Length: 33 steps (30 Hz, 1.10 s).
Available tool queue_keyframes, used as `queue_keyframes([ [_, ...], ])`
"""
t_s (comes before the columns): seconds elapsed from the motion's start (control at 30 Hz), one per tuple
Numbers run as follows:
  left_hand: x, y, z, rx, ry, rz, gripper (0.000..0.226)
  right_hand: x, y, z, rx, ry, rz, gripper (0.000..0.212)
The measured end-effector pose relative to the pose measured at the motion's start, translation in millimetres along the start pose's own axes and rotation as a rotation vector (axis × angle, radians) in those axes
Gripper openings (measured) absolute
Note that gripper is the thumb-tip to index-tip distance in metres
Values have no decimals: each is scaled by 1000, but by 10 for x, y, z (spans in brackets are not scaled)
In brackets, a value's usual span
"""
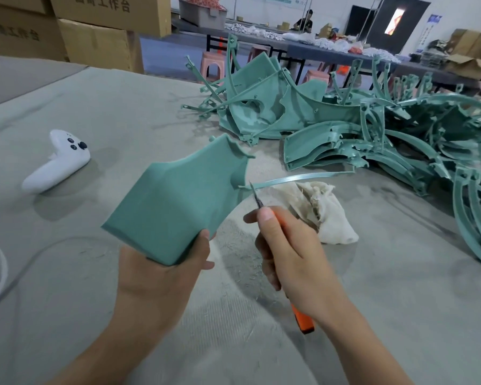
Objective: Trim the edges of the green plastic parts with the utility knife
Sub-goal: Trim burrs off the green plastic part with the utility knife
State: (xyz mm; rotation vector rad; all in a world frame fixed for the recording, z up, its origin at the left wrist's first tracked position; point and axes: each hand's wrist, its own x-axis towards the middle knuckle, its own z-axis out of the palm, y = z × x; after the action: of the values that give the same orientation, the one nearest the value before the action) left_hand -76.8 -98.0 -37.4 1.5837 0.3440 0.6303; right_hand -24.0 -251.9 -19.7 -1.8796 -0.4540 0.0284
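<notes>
Part held up for trimming.
Left hand [167, 270] grips the part [178, 198] by its near corner; right hand [286, 251] clasps the knife [303, 320], blade tip at the part's edge just ahead of that hand. The part looks light, stiff and thin-walled; best held well behind the blade.

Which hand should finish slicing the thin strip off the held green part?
Right, probably. The right hand grips the utility knife, its blade tip at the green part edge where the thin strip curls away. The left hand is occupied holding that part's lower corner.
</notes>
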Motion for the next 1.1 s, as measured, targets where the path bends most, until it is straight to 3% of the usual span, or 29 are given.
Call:
queue_keyframes([
  [0.1,2,22,-1,-2,6,5,6,5,-37,-25,235,-27,130,52],
  [0.3,1,38,7,-16,24,9,10,50,-22,-104,612,-204,407,64],
  [0.53,-5,58,9,-1,19,8,16,115,3,-99,1028,-428,513,60],
  [0.9,-12,85,23,29,20,21,19,146,96,-86,1310,-577,566,57],
  [1.1,-9,56,30,97,-15,17,10,141,94,-63,1387,-544,624,52],
])
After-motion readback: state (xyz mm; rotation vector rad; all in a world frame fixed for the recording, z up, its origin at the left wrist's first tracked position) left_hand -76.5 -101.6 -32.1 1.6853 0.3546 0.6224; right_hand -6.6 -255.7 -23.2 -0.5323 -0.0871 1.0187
